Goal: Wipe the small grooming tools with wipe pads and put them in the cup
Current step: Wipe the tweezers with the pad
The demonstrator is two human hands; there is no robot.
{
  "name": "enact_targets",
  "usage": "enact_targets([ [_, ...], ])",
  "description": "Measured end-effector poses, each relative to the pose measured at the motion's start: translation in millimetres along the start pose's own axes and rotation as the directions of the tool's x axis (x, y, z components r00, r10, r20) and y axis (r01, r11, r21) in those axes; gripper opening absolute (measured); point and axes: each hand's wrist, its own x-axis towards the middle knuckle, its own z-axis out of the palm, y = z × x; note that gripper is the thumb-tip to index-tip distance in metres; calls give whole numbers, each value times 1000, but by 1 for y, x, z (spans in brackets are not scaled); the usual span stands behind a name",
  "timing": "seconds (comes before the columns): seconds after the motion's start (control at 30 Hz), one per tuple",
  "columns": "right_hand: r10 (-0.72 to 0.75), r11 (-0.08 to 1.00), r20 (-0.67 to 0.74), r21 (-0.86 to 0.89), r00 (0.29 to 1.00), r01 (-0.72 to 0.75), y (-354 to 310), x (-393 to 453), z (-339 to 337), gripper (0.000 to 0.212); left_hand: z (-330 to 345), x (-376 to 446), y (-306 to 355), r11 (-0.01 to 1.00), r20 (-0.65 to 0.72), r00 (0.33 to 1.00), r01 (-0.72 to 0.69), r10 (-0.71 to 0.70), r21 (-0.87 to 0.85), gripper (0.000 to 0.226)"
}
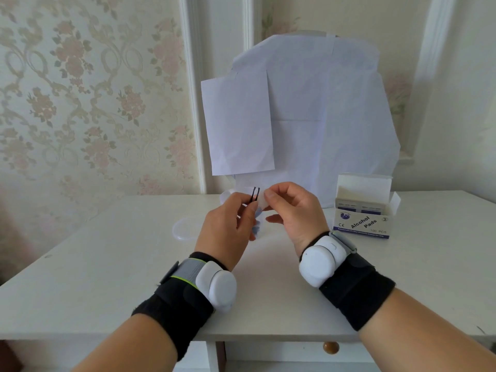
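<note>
Open box point(362, 224) at right rear reads "Alcohol Pads", "100 PCS", "CE". Above the table point(107, 277), left hand point(228, 226) pinches two thin black pins point(255, 195); right hand point(292, 210) pinches a white wipe pad point(261, 204) against them. Clear lid point(185, 229) lies left; the near edge is bare.

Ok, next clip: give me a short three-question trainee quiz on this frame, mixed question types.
1. True or false: the left hand holds two thin black hairpins.
2. Which hand pinches the white wipe pad against the pins?
A. left hand
B. right hand
C. neither
3. Fill in: the open box of alcohol pads stands on the table, to the person's ______ of both hands.

Key
1. True.
2. B: the right thumb and forefinger pinch the pad.
3. Right. The clear round lid lies on the other side.
</note>
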Motion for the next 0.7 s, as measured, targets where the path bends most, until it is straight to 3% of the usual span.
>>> enact_targets([
  [0.3, -5, 996, -4, 89, 1000, 6, 3, 0, 2, 5, 1, 0, -4, 998, 12, 1000, -9, 8, 58, 9],
  [0.47, 3, 989, -96, 150, 995, 11, 3, 2, 3, 5, 1, 1, -5, 998, 13, 1000, -2, 1, 70, 11],
  [0.7, -28, 999, 13, 17, 1000, 28, 4, -1, 9, 12, 2, 1, -7, 995, 12, 999, -38, 37, 89, 15],
])
